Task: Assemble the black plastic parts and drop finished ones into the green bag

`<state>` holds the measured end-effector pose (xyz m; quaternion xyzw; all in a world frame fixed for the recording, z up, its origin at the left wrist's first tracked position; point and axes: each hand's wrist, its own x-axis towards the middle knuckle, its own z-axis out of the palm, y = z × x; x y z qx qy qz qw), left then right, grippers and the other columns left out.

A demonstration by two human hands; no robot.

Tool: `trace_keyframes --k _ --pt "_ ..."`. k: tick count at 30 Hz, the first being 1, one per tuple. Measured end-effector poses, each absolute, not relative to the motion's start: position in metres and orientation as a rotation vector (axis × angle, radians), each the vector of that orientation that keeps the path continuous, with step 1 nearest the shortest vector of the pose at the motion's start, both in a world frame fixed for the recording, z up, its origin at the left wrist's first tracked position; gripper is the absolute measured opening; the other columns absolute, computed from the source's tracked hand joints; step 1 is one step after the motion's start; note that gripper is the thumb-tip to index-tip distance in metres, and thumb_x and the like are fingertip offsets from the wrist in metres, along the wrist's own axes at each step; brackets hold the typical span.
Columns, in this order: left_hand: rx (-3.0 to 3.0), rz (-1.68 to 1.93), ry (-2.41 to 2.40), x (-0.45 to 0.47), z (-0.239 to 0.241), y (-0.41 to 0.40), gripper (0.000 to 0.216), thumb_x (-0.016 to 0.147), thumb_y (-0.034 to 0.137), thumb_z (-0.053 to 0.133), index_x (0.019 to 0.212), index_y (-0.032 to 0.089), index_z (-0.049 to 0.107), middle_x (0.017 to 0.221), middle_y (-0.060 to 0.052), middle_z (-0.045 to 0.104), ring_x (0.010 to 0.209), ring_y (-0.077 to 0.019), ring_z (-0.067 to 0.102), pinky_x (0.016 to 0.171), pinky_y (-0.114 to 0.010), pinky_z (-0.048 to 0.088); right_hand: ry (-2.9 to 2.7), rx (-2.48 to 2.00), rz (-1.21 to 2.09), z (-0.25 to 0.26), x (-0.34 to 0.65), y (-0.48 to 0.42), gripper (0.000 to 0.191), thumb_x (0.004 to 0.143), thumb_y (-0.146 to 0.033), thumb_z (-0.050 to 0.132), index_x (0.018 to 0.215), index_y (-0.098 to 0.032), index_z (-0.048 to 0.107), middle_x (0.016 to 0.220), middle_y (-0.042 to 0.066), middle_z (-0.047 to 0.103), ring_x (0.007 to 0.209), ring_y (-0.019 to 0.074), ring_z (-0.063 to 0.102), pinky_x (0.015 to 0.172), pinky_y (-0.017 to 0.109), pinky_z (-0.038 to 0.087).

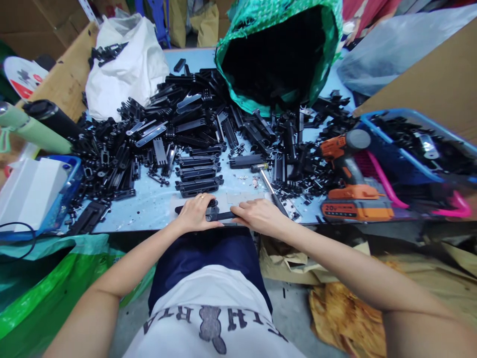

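Observation:
At the front edge of the blue table, my left hand (197,211) is closed over the left part of a long black plastic part (220,216). My right hand (259,215) grips the same part by its right end. Fingers hide much of it, so its exact kind does not show. Just beyond my left hand, several assembled black arm-like pieces (199,172) lie stacked in a neat row. A hammer (269,185) lies right of them, its head away from me and its handle end close to my right hand.
An orange cordless drill (345,174) stands at the right, beside a blue basket (402,144) of black parts. Heaps of black parts (190,109) spread across the table. A green woven sack (238,59) gapes at the back; a white bag (122,69) and a green bottle (37,129) stand left.

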<state>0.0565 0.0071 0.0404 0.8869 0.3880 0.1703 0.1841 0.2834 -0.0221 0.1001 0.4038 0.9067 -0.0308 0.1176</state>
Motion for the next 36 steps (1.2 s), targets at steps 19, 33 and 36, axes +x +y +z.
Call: trace_keyframes --k 19,33,36 --pt "2.388 0.453 1.054 0.053 0.041 0.013 0.065 0.068 0.058 0.064 0.116 0.018 0.047 0.107 -0.010 0.059 0.099 -0.0260 0.058 0.085 -0.038 0.047 2.690 1.117 0.041 0.111 0.279 -0.020 0.033 0.095 -0.041 0.032 0.100 -0.017 0.054 0.081 0.008 0.062 0.069 0.0172 0.058 0.059 0.028 0.028" --pt "2.597 0.286 0.907 0.007 0.047 -0.013 0.053 0.068 0.050 0.069 0.109 0.019 0.056 0.131 -0.014 0.048 0.125 -0.0322 0.038 0.106 -0.054 0.026 2.688 1.254 -0.432 0.042 0.290 0.000 0.048 0.093 -0.054 0.024 0.099 -0.017 0.055 0.088 0.008 0.067 0.070 0.0183 0.061 0.058 0.026 0.029" --pt "2.671 0.273 0.956 -0.010 0.031 -0.026 0.021 0.077 0.030 0.063 0.093 0.017 0.058 0.136 -0.014 0.044 0.129 -0.0315 0.035 0.108 -0.056 0.024 2.656 1.332 -0.454 0.045 0.292 0.001 0.049 0.092 -0.057 0.026 0.098 -0.018 0.056 0.082 0.007 0.067 0.071 0.0190 0.061 0.060 0.026 0.030"
